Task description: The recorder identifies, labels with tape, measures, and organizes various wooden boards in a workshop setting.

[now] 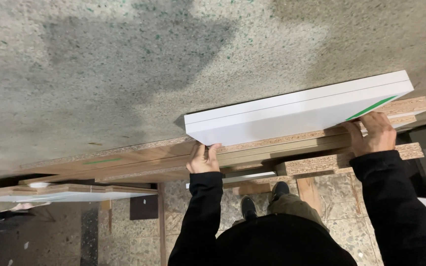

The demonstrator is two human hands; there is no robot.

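Leaning against the rough speckled wall (124, 64) at the far left, loose boards (65, 193) lie low and untouched. Next, the left hand (203, 158) curls its fingers up over the lower edge of the white panels (292, 111), bearing their weight from beneath. The panels rest tilted on a stack of chipboard strips (316, 162). Rightmost, the right hand (374, 133) clasps the green-marked corner, steadying that end.
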